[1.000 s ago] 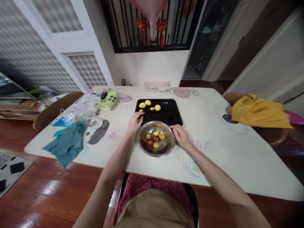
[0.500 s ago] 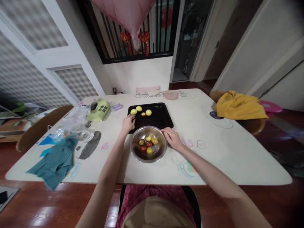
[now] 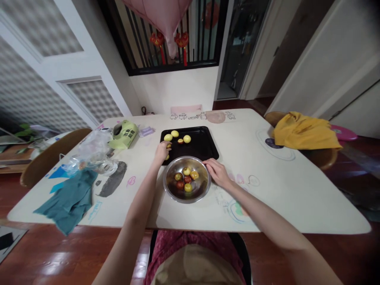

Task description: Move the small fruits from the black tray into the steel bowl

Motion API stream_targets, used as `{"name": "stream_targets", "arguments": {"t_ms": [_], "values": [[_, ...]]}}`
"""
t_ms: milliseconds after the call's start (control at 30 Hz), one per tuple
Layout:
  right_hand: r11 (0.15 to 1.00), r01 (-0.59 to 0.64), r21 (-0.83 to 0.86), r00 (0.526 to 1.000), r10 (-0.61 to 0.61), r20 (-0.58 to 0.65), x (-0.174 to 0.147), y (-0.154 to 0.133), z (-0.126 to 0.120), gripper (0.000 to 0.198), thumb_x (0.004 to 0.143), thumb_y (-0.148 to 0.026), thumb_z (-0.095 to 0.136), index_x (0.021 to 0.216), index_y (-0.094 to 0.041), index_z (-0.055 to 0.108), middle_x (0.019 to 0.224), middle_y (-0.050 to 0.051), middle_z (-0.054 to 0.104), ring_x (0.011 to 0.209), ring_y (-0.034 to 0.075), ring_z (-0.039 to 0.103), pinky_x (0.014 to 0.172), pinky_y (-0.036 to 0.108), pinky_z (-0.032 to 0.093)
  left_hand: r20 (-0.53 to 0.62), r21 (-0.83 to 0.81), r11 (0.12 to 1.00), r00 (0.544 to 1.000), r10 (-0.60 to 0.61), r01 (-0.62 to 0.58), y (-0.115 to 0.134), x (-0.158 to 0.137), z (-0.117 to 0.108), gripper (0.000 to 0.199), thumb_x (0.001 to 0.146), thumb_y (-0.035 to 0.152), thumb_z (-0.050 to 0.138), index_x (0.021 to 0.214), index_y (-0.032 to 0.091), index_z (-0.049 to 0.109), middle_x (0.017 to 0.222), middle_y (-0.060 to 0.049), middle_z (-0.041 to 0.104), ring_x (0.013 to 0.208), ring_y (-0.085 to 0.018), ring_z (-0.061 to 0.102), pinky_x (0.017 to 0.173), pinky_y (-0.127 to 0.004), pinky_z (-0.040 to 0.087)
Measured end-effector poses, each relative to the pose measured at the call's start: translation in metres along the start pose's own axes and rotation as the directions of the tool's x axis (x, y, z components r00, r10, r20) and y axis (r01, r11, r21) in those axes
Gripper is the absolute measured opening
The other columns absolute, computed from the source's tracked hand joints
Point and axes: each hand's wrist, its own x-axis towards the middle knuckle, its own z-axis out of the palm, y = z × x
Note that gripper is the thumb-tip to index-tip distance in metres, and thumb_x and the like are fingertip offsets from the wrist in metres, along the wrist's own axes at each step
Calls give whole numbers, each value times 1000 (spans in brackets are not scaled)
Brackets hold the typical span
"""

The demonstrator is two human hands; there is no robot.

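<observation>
A shiny metal bowl [image 3: 168, 192] stands near the table's front edge, with several small round fruits [image 3: 188, 187] in it, some yellow and some dark red. My right hand [image 3: 218, 172] pinches the bowl's right rim. Behind the bowl lies a black baking tray [image 3: 198, 152]. Several yellow fruits [image 3: 187, 139] and a small reddish one [image 3: 180, 141] rest on it. Over the tray's left edge, my left hand [image 3: 162, 152] has its fingers closed on a small yellow-brown fruit [image 3: 169, 145], partly hidden by them. Another yellow fruit [image 3: 167, 157] shows just below that hand.
To the left are a teal cloth [image 3: 71, 200], clear plastic packaging [image 3: 95, 154] and a green paper bag [image 3: 126, 134]. A yellow cloth [image 3: 304, 132] hangs over a chair at the right. Drawings mark the white table [image 3: 285, 190].
The view has shifted slightly. A little more of the fruit shows at my left fingertips. My right hand stays on the bowl's rim, and the fruits in the bowl look the same.
</observation>
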Motion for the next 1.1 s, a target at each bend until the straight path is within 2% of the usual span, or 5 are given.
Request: {"name": "stream_targets", "arguments": {"t_ms": [267, 367, 500, 867, 1100], "values": [[999, -31, 16, 999, 30, 12, 0, 0, -1, 37, 113, -38, 37, 113, -24, 71, 99, 9, 73, 92, 24, 70, 84, 40, 59, 11, -264, 944, 977, 211, -200, 50, -11, -31, 28, 89, 15, 74, 116, 19, 76, 120, -12, 77, 107, -27, 75, 98, -44, 64], [1000, -21, 15, 1000, 21, 4, 0, 0, -1, 34, 113, -36, 38, 113, -24, 70, 99, 9, 72, 92, 23, 70, 84, 39, 58, 157, -376, 883, 920, 359, -281, 81, -24, -40, 25, 88, 17, 74, 113, 18, 77, 117, -9, 77, 103, -24, 75, 94, -38, 64], [1000, -8, 10, 1000, 8, -4, -1, 0, -1, 33, 113, -34, 39, 113, -23, 70, 99, 9, 72, 92, 23, 69, 84, 38, 57, 355, -294, 877, 808, 469, -380, 108, -38, -41, 23, 85, 16, 75, 108, 19, 78, 109, -6, 78, 100, -23, 74, 91, -33, 61], [1000, -13, 7, 1000, 13, 4, 0, 0, -2, 35, 113, -36, 38, 113, -24, 71, 100, 9, 73, 91, 24, 70, 84, 40, 59, 526, -160, 890, 726, 443, -427, 121, -54, -20, 22, 82, 14, 79, 102, 24, 77, 109, -3, 76, 99, -23, 73, 79, -27, 54], [1000, -22, 4, 1000, 22, 16, 0, -1, -1, 37, 113, -37, 37, 114, -25, 72, 97, 9, 73, 91, 25, 70, 83, 40, 59, 486, -143, 901, 764, 425, -410, 118, -62, -13, 27, 84, 17, 81, 108, 26, 77, 115, -2, 77, 103, -23, 74, 86, -28, 57]]}}
